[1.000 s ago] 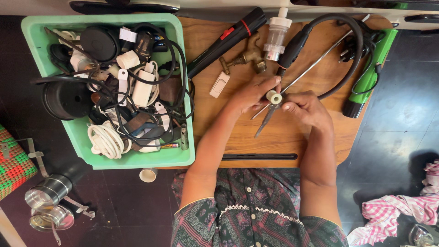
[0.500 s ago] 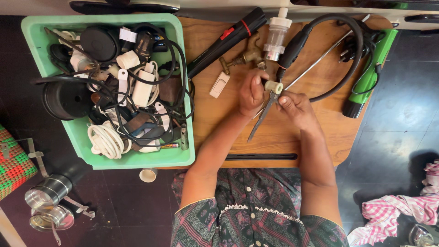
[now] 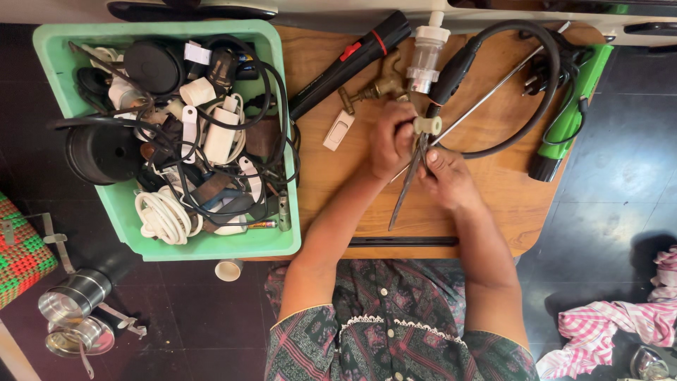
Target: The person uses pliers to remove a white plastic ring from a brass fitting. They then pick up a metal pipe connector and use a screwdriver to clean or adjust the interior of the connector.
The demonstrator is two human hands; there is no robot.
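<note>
Moved: both hands have drawn closer together since a second ago, the pliers now standing nearly upright between them.
Left hand (image 3: 390,141): closed around a small cream fitting (image 3: 427,125), steadying it.
Right hand (image 3: 444,176): gripping the pliers (image 3: 409,180), tips at the fitting.
Beyond the hands: brass tap (image 3: 377,88), black torch (image 3: 349,60).
Left of them: green bin (image 3: 53,56) of tangled cables.
</note>
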